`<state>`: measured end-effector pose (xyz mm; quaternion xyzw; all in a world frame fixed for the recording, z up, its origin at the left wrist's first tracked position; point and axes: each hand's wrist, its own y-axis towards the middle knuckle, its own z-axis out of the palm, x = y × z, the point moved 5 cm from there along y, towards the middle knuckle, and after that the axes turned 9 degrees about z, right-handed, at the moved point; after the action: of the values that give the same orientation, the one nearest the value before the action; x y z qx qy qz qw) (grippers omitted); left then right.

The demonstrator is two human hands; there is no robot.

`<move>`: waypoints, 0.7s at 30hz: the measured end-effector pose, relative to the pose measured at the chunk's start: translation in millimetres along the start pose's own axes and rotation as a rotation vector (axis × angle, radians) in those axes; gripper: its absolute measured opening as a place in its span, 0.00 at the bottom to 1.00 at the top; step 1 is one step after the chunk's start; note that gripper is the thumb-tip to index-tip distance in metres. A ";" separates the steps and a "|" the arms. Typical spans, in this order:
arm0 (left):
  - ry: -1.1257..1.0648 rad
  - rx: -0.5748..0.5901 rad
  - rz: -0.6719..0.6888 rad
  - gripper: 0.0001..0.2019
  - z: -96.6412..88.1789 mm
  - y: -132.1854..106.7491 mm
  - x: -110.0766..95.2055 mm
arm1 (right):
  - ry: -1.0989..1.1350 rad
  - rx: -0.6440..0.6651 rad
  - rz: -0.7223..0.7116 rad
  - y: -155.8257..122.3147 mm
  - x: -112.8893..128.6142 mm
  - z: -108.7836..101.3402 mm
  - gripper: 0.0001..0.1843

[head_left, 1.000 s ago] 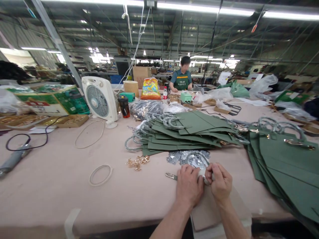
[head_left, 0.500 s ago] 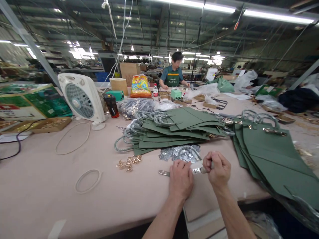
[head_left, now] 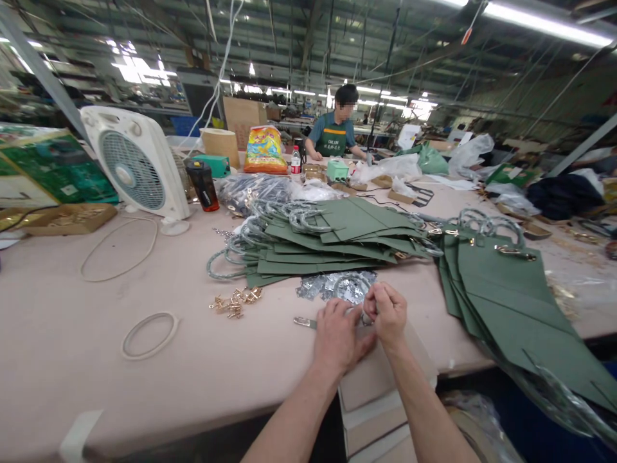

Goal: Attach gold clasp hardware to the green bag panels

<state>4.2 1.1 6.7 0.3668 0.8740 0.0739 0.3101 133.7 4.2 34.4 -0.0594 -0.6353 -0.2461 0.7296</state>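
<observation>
the left hand (head_left: 340, 334) lies palm down on the desk (head_left: 72, 360), with a metal strip (head_left: 304, 321) protruding from under its outer edge, and the right hand (head_left: 385, 312) is pinched closed on a small silvery part (head_left: 366, 317) just beside it. a heap of silver plates (head_left: 332, 286) lies just beyond both hands, with gold clasps (head_left: 236, 302) and a white ring (head_left: 148, 334) further left. a stack of green bags (head_left: 332, 247) sits behind the plates, a second green stack (head_left: 501, 289) lies to the right, and a white fan (head_left: 135, 161) stands at far left.
</observation>
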 end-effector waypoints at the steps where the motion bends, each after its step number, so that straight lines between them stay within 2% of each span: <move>1: 0.004 0.003 0.001 0.24 0.4 -0.1 0.2 | -0.008 -0.003 -0.005 0.3 1.7 -0.7 0.21; 6: 0.003 -0.001 -0.009 0.28 0.0 -0.2 1.1 | 0.003 -0.021 -0.080 3.4 12.8 -6.7 0.20; 12: 0.023 -0.005 -0.018 0.21 -1.6 1.5 -0.5 | -0.130 0.067 -0.018 0.1 2.3 4.2 0.23; 18: 0.033 -0.028 -0.012 0.24 0.0 0.5 -0.9 | -0.128 0.065 -0.114 -1.8 20.6 7.5 0.22; 21: 0.035 -0.031 -0.009 0.22 0.1 0.4 -0.5 | -0.170 0.091 -0.102 -3.5 16.5 10.0 0.23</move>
<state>4.8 1.1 7.1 0.3568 0.8796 0.0927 0.3006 124.5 0.5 51.3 -0.0143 -0.7077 -0.2479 0.6615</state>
